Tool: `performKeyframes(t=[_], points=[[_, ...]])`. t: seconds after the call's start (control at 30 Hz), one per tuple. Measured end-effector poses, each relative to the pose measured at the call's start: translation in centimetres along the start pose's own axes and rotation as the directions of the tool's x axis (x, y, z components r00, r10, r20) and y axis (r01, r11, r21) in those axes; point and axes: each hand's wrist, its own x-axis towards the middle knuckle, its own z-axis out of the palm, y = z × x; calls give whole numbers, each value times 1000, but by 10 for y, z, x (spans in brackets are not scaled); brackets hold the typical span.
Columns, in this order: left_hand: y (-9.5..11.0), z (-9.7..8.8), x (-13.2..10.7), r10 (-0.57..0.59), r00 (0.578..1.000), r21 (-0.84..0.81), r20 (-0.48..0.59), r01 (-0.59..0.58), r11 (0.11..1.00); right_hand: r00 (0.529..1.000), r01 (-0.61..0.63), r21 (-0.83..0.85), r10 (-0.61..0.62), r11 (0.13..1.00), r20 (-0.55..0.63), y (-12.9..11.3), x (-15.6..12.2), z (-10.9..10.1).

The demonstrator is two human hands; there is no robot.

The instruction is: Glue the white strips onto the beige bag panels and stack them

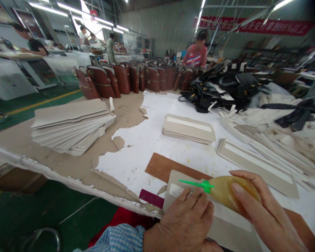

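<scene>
My right hand point(262, 206) is wrapped round a squeeze bottle point(225, 190) of amber liquid, tilted nearly flat. Its thin green nozzle point(193, 182) points left, just above my left hand. Flat on a pale beige panel point(231, 229) with a white strip lies my left hand point(186, 220), its fingers extended and holding nothing. Beneath the panel, a brown strip point(173, 166) shows along the far side and at lower right. A small purple strip point(151, 198) sits left of the panel, by the table edge.
A stack of beige panels point(189, 127) and another panel point(259, 168) lie beyond my hands. Fanned pale pieces point(70, 122) rest at left. Brown bags point(152, 78) stand in rows at the back; black bags point(225, 87) and pale straps point(286, 140) are heaped right. A person point(196, 54) stands behind.
</scene>
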Motion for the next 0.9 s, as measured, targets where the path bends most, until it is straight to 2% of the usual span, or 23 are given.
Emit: performKeyframes(t=[0.2,0.33,0.5,0.63,0.8,0.9], points=[[-1,2,3,2,1000,-18,2,-1,1000,992,-80,-43,84,996,90,-30,11,8],[-1,7,4,8,1000,-2,-10,-8,1000,981,-102,-67,111,993,157,-24,20,6],[-1,2,5,7,1000,10,-24,-7,1000,973,-81,-127,106,989,206,-21,19,3],[0,2,4,6,1000,4,2,-6,1000,979,-56,-127,79,990,185,-34,14,7],[0,6,2,-10,1000,-7,2,10,1000,994,-51,-51,55,997,92,-59,12,18],[0,9,2,-5,1000,-17,4,5,1000,997,-24,-52,28,998,67,-65,14,24]])
